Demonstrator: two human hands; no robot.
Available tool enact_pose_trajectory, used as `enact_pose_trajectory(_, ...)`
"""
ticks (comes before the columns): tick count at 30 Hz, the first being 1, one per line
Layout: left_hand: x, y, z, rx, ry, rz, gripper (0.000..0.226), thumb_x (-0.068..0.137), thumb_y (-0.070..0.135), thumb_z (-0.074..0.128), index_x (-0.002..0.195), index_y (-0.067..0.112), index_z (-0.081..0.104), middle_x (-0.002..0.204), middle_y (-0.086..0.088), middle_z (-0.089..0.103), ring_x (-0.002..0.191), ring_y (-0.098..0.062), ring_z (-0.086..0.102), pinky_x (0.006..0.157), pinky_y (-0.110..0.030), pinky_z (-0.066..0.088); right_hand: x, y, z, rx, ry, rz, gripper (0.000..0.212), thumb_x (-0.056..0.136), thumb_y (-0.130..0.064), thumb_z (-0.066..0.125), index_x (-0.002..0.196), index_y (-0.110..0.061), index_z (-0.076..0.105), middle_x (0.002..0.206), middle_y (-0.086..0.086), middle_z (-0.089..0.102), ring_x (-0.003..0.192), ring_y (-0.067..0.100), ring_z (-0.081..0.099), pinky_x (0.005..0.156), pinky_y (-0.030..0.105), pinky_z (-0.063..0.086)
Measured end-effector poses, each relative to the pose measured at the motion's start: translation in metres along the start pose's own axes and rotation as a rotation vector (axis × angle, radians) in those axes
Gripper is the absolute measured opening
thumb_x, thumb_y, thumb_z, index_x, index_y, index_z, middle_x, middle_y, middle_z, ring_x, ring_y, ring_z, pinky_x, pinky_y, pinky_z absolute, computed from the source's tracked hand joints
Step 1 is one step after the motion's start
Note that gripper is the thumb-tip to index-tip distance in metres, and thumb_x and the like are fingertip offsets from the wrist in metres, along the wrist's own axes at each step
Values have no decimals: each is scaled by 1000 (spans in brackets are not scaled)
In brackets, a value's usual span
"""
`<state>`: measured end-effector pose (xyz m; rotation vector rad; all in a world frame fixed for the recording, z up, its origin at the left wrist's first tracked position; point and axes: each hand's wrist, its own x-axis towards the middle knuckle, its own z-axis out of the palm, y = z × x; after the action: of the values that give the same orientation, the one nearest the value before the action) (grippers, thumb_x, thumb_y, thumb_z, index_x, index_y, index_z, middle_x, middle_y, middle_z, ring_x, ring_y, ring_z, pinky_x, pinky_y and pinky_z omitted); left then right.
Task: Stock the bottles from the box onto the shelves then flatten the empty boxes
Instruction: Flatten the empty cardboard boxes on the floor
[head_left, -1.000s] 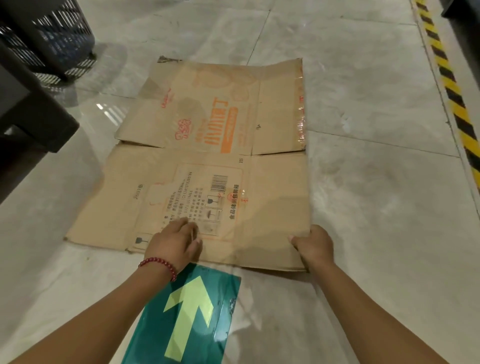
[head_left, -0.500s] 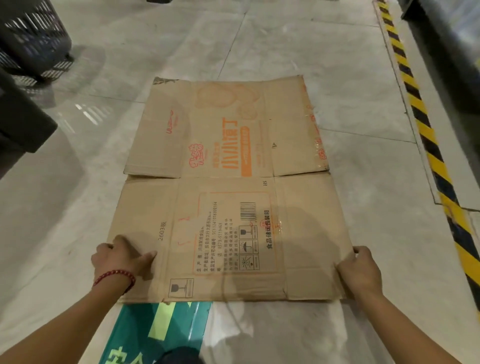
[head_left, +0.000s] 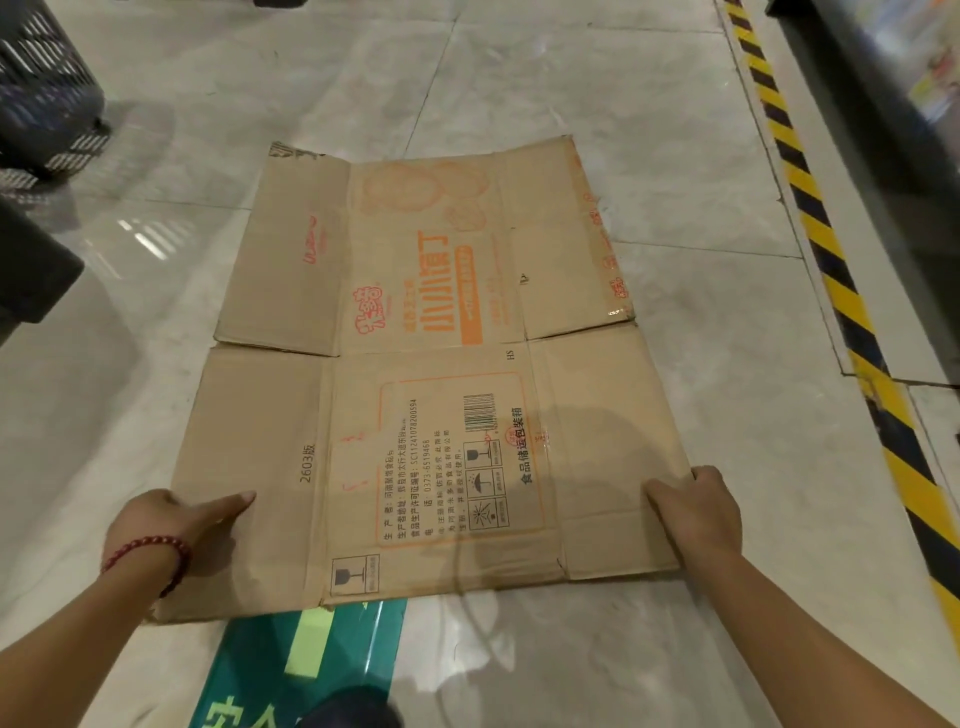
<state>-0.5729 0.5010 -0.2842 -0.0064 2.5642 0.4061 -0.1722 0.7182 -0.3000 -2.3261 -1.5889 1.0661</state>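
1. We are on a pale tiled floor (head_left: 675, 156), with a striped line (head_left: 831, 270) on the right and a dark basket (head_left: 41, 88) far left.
2. The box (head_left: 426, 374) lies flat on the floor, probably to press its folds down.
3. Our left hand (head_left: 171, 525) and right hand (head_left: 701, 512) each clamp a near side edge.
4. Bare floor lies all around the box.

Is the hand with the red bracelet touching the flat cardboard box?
Touching. The head view shows the left hand holding the flattened cardboard box at its left edge, thumb lying on top.
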Motion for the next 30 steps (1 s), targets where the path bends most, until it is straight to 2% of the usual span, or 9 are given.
enact_pose_trajectory(2, -1, 10, -12, -142, -75, -64, 76, 51, 60, 81, 93, 3, 55, 97, -21, 62, 86, -39, 58, 70, -43, 49, 0, -6, -8, 30, 37, -32, 34, 83, -34, 64, 94, -5, 51, 90, 9, 56, 78, 29, 51, 60, 33, 36)
enact_pose_trajectory(4, -15, 30, -25, -223, -103, -19, 60, 60, 47, 82, 94, 4, 57, 94, -19, 62, 79, -35, 58, 70, -41, 48, 3, -16, -15, 36, 14, -106, 33, 82, -38, 65, 86, -7, 54, 87, 10, 60, 80, 30, 57, 59, 34, 40)
enact_pose_trajectory(6, -28, 47, -28, -138, -102, 128, 44, 69, 29, 81, 98, 2, 60, 92, -17, 62, 74, -32, 56, 67, -39, 45, 4, -27, -20, 33, -75, -178, 28, 82, -32, 66, 93, -7, 58, 93, 10, 62, 88, 30, 59, 68, 36, 46)
enact_pose_trajectory(9, -47, 60, -22, -4, -52, 337, 35, 79, 17, 73, 105, -3, 62, 94, -18, 63, 76, -30, 53, 68, -37, 42, -3, -43, -26, -10, -142, -266, 22, 88, -21, 61, 106, -10, 56, 106, 10, 63, 93, 27, 56, 73, 33, 42)
enact_pose_trajectory(15, -89, 78, -46, 68, 9, 370, 20, 79, 17, 69, 92, 2, 64, 79, -13, 61, 70, -29, 53, 60, -30, 40, -49, -72, -51, -117, 26, -397, 18, 93, -20, 51, 108, -12, 57, 98, 8, 65, 75, 23, 54, 61, 29, 40)
enact_pose_trajectory(20, -131, 107, -112, 144, 7, 363, 20, 82, 19, 67, 94, 3, 62, 80, -11, 59, 72, -30, 53, 62, -32, 41, -97, -102, -102, -156, 39, -304, 14, 94, -20, 50, 103, -12, 56, 94, 8, 65, 73, 24, 55, 62, 30, 46)
enact_pose_trajectory(25, -173, 143, -193, 196, -47, 367, 26, 85, 22, 66, 102, 3, 63, 90, -15, 64, 74, -29, 53, 72, -36, 48, -151, -146, -171, -212, 3, -223, 18, 96, -17, 46, 110, -11, 54, 101, 8, 64, 75, 18, 49, 66, 28, 39)
enact_pose_trajectory(28, -202, 169, -243, 207, -64, 379, 25, 86, 22, 64, 103, 3, 63, 97, -16, 67, 75, -27, 52, 75, -37, 49, -185, -179, -221, -86, -2, -191, 17, 95, -15, 47, 109, -12, 56, 94, 5, 61, 74, 18, 49, 60, 26, 37)
enact_pose_trajectory(30, -219, 187, -277, 212, -79, 390, 24, 87, 21, 63, 102, 3, 63, 96, -16, 67, 75, -27, 53, 76, -38, 49, -205, -203, -255, -97, 8, -189, 14, 94, -15, 47, 106, -14, 55, 89, 2, 58, 73, 19, 49, 55, 25, 34)
